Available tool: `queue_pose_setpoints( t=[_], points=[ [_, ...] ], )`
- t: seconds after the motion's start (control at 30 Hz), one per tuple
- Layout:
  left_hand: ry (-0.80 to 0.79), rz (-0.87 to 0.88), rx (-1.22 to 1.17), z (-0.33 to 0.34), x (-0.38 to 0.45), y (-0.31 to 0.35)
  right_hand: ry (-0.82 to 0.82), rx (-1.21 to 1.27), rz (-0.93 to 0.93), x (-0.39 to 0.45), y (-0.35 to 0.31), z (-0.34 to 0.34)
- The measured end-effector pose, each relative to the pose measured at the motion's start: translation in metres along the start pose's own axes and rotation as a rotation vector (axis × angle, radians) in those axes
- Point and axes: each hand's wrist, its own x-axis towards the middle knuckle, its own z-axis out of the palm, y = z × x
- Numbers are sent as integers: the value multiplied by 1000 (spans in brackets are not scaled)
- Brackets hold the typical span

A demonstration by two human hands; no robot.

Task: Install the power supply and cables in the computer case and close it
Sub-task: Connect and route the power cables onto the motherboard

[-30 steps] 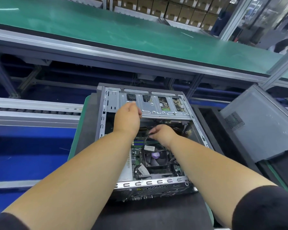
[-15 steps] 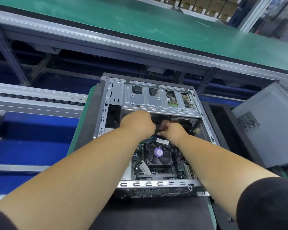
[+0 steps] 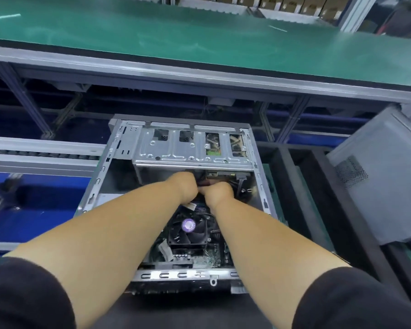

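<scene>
Where purple fan sticker [image 3: 188, 225] shows, writing blurred, unreadable.

The counter [image 3: 64, 198] nearest the viewer is edged in green and covered by a dark grey mat [image 3: 188, 312]. An open silver steel computer case [image 3: 128, 148] lies flat on that mat, its open side facing up. Just right of it, black foam-lined tray compartments [image 3: 292, 186] sit on the same level, and a grey metal side panel with a perforated vent patch [image 3: 384, 186] leans tilted over them. Beyond it runs a long raised counter topped with a green mat [image 3: 176, 32] in a grey aluminium frame.
</scene>
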Motion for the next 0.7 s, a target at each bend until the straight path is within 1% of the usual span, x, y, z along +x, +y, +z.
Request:
queue_pose_setpoints(
  t=[0.1,0.17,0.2,0.23,0.27,0.33,0.43,0.5,0.57,0.63,0.7],
  points=[
    [35,-13,-59,3,6,-3,1,-82,15,-2,-1,-3],
    [37,-50,-68,2,6,-10,-43,-200,-47,-1,-1,-4],
    [35,-73,-70,2,6,-12,-59,-240,-57,-2,-2,-5],
    [35,-87,-59,2,6,-14,-61,-311,-29,-6,-4,-7],
    [46,-97,-51,2,6,-15,-42,-422,-34,-11,-7,-9],
    [91,-114,-68,4,6,-15,-49,-772,-113,-14,-10,-12],
    [162,-125,-64,7,4,-12,-89,-1142,-176,-11,-10,-17],
    [199,-121,-53,8,4,-13,-129,-1292,-176,-9,-11,-16],
    [192,-101,-70,9,2,-13,-175,-1404,-190,-10,-15,-16],
    [168,-87,-88,12,0,-10,-203,-1487,-225,-14,-17,-16],
    [181,-98,-112,13,-1,-7,-227,-1558,-248,-15,-17,-15]
  ],
)
